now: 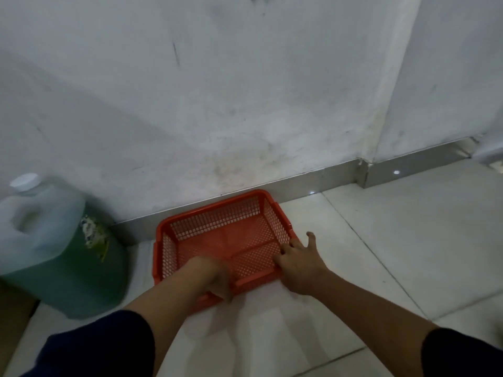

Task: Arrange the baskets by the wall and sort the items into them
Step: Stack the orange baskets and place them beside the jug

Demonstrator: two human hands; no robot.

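An empty orange perforated plastic basket (217,240) sits on the white tiled floor (381,254), its far side against the wall's metal skirting. The left hand (217,281) curls closed over its near rim; the right hand (299,268), fingers spread, presses the near right corner.

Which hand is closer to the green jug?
Left. The left hand grips the orange basket rim's near edge, closer to the green jug; the right hand is at the basket's far-right corner.

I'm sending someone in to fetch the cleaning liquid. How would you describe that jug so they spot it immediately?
Follow the white wall down to its metal skirting. Left of the orange basket on the floor stands the jug: translucent plastic with green liquid, a white cap and a torn label, the only container there.
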